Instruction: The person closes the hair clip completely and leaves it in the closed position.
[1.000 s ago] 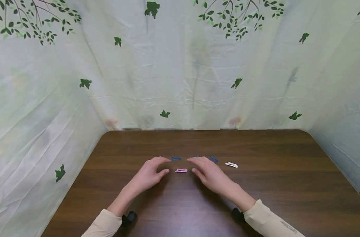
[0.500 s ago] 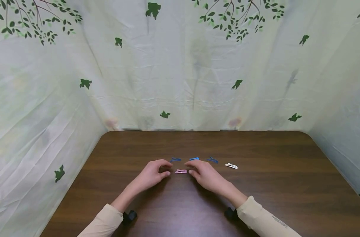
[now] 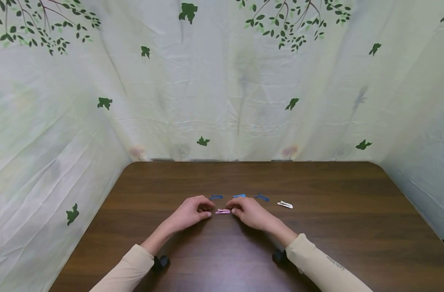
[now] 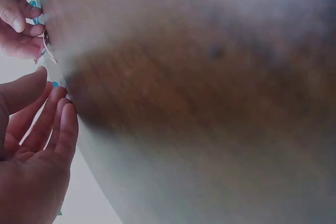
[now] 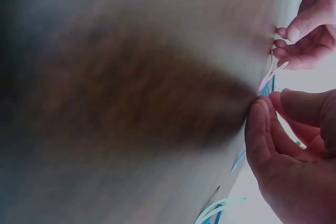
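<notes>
Dark wood fills the lower half of what I see: a brown table (image 3: 317,243) with rounded far corners and a visible grain, standing inside a booth of pale, creased cloth (image 3: 222,101) printed with green leaves and thin branches. The cloth hangs behind the table and down both sides, meeting the table's far edge.

Near the middle of the table lies a pink hair clip (image 3: 223,211), flat on the wood. The left hand (image 3: 188,213) has come in from its side with fingers curled, its fingertips at the clip's left end; the right hand (image 3: 248,211) mirrors it, fingers curled, fingertips at the clip's right end. Both seem to be touching or lightly pinching the clip, though I cannot tell how firm either hold is. Both forearms wear cream sleeves (image 3: 127,271).

Just beyond the hands three blue hair clips sit in a loose row: one by the left hand's knuckles (image 3: 216,197), one by the right hand's (image 3: 239,196), one further right (image 3: 261,197). A white hair clip (image 3: 285,204) lies to the right of those, apart from the hands.

The wrist views are blurred; they show mostly brown wood and fingers.
</notes>
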`<state>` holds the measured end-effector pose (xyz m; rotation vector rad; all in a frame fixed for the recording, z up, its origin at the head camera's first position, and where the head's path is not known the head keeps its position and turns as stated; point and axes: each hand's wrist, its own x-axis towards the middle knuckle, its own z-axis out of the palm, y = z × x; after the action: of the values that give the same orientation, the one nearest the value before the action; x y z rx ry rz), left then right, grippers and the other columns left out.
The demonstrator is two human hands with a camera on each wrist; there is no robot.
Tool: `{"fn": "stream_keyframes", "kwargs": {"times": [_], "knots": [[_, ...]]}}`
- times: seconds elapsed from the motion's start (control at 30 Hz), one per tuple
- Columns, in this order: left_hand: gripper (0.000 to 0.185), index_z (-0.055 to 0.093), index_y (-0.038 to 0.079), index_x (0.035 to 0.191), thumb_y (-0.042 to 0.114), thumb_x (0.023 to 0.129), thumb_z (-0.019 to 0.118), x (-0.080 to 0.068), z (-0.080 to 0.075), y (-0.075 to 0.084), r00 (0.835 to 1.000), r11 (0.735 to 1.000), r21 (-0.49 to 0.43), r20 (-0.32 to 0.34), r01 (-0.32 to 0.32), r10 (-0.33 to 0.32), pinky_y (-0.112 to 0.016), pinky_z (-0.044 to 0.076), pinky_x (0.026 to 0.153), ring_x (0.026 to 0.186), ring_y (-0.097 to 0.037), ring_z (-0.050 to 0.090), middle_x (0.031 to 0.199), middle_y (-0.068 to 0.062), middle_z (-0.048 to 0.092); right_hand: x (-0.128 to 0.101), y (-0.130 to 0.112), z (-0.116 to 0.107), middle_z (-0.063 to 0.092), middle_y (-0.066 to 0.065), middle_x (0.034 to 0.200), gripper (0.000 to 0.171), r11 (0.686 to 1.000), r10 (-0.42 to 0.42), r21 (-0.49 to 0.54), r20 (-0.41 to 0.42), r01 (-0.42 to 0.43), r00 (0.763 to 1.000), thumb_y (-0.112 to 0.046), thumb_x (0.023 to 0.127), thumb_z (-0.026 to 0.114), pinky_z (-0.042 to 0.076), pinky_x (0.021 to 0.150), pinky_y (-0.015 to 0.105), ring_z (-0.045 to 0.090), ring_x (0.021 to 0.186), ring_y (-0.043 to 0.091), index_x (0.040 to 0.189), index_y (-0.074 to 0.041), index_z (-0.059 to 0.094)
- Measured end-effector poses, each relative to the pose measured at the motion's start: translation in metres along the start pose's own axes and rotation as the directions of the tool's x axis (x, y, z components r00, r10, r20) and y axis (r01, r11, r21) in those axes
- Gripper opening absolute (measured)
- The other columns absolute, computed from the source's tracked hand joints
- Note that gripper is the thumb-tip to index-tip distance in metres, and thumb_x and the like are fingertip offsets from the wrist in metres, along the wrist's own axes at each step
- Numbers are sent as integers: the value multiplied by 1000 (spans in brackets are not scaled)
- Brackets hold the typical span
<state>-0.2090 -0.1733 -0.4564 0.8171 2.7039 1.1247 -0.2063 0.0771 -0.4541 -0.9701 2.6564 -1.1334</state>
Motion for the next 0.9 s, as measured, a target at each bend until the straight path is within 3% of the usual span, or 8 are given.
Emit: {"fn": "stream_keyframes", "kwargs": {"times": [0.53,0.9], "knots": [[17,73,6,101,6,85,76,12,-3,-13,997,996,-82,81,19,-12,-25,49,71,78,-13,57,88,-1,63,16,7,2,66,-3,88,14,999,38,32,41,-39,998,-5,89,71,48,73,28,59,80,9,102,-10,74],[18,74,6,102,10,84,77,16,-8,-13,990,995,-88,133,47,-35,-25,48,73,81,-15,57,91,0,64,24,7,6,63,-7,75,8,999,32,-32,20,-31,999,-6,83,77,46,67,26,54,70,5,88,-12,74]]}}
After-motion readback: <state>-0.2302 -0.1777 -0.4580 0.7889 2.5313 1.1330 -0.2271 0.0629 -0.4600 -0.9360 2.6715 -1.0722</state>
